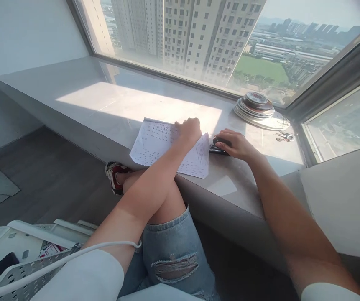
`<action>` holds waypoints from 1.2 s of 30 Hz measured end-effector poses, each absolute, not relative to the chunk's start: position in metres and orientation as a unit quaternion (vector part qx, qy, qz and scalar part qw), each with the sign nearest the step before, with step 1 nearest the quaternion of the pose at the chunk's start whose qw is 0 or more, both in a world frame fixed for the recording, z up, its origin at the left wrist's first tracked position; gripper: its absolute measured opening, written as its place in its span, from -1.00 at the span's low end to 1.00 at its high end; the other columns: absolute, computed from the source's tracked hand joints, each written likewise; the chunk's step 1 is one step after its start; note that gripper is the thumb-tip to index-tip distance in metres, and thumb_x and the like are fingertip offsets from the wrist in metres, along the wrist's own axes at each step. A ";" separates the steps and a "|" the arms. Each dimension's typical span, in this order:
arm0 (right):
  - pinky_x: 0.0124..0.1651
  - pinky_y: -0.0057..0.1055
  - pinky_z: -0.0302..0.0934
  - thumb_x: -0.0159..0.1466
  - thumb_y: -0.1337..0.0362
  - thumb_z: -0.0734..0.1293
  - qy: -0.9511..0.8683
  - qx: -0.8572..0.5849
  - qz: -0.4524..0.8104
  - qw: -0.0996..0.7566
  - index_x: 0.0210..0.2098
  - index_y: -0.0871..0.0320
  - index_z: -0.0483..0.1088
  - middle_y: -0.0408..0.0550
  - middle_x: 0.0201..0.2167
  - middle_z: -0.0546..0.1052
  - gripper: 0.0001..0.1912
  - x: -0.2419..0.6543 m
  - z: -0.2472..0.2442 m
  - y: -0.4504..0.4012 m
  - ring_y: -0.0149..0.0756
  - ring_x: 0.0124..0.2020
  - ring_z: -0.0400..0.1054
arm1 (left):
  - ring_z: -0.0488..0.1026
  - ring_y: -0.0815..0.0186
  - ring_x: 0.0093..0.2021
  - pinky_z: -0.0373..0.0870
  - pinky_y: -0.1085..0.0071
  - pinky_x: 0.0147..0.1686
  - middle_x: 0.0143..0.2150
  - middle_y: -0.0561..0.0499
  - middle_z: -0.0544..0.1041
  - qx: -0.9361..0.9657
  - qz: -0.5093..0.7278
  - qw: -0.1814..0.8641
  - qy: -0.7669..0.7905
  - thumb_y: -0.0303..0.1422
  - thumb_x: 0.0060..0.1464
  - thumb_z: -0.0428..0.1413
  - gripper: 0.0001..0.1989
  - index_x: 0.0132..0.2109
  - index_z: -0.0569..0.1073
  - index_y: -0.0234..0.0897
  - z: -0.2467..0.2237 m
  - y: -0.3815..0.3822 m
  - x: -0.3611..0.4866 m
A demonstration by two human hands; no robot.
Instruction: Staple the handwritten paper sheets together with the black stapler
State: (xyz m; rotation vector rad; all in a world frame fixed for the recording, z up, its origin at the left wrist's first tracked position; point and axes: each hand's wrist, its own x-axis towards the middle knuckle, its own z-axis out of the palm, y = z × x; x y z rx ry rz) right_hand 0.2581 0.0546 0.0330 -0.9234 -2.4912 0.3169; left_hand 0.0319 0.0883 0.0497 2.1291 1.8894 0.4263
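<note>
Sheets of white paper with handwriting and dark lines lie on the window sill, their near edge reaching over its front. My left hand is on the upper right part of the paper, fingers curled against it; the fingertips are partly hidden. Just right of the paper, my right hand grips a black stapler with some shiny metal on it. The stapler rests low on the sill by the paper's right edge. Whether its jaw is around the paper I cannot tell.
A stack of plates stands at the back right of the sill. Keys or small metal items lie beside it. A white perforated cart is at lower left. A white cable crosses my left arm.
</note>
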 end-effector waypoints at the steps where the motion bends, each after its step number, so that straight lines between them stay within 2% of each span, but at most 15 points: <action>1: -0.08 -0.10 0.26 0.53 -0.07 0.24 -0.908 -0.332 0.113 0.231 -0.10 0.07 0.52 0.08 -0.21 0.55 -0.62 0.257 0.033 0.054 0.01 -0.12 0.42 | 0.54 0.05 -0.05 0.11 -0.18 0.34 -0.28 -0.07 0.55 0.734 0.148 0.131 0.650 -0.59 0.21 0.21 -0.87 -0.19 0.54 -0.28 0.050 0.088 0.033; 12: -0.07 -0.10 0.25 0.52 -0.04 0.26 -0.908 -0.352 0.066 0.218 -0.08 0.07 0.53 0.09 -0.20 0.58 -0.65 0.250 0.034 0.053 0.03 -0.12 0.41 | 0.55 0.02 -0.03 0.10 -0.23 0.38 -0.25 -0.11 0.60 0.756 0.169 0.155 0.614 -0.45 0.29 0.24 -0.93 -0.22 0.59 -0.26 0.058 0.076 0.033; 22: 0.01 0.01 0.21 0.48 0.04 0.28 -0.882 -0.409 0.007 0.234 -0.16 0.05 0.50 0.09 -0.21 0.60 -0.74 0.253 0.028 0.056 0.09 -0.12 0.36 | 0.56 0.07 -0.12 0.07 -0.27 0.38 -0.26 -0.08 0.61 0.791 0.139 0.198 0.562 -0.52 0.24 0.22 -0.82 -0.35 0.59 -0.26 0.055 0.074 0.036; 26: -0.03 -0.02 0.21 0.48 0.02 0.28 -0.875 -0.420 0.009 0.243 -0.21 0.05 0.46 0.08 -0.24 0.58 -0.73 0.253 0.026 0.058 0.05 -0.17 0.32 | 0.57 0.03 -0.08 0.10 -0.28 0.36 -0.26 -0.09 0.62 0.788 0.138 0.219 0.558 -0.55 0.21 0.23 -0.81 -0.36 0.60 -0.25 0.053 0.074 0.036; 31: -0.14 -0.12 0.19 0.51 -0.10 0.24 -0.866 -0.426 0.054 0.257 -0.30 0.06 0.38 0.05 -0.31 0.52 -0.59 0.249 0.029 0.057 -0.01 -0.21 0.31 | 0.57 -0.02 -0.01 0.13 -0.32 0.33 -0.18 -0.12 0.65 0.787 0.149 0.227 0.553 -0.55 0.21 0.24 -0.83 -0.34 0.62 -0.24 0.051 0.074 0.035; 36: -0.32 -0.21 0.09 0.54 -0.35 -0.07 -0.809 -0.510 0.080 0.279 -0.51 0.06 0.07 0.00 -0.47 0.36 -0.26 0.239 0.028 0.056 -0.15 -0.42 0.24 | 0.55 -0.06 0.03 0.13 -0.35 0.34 -0.22 -0.12 0.64 0.787 0.153 0.225 0.554 -0.56 0.19 0.23 -0.81 -0.36 0.62 -0.23 0.049 0.075 0.036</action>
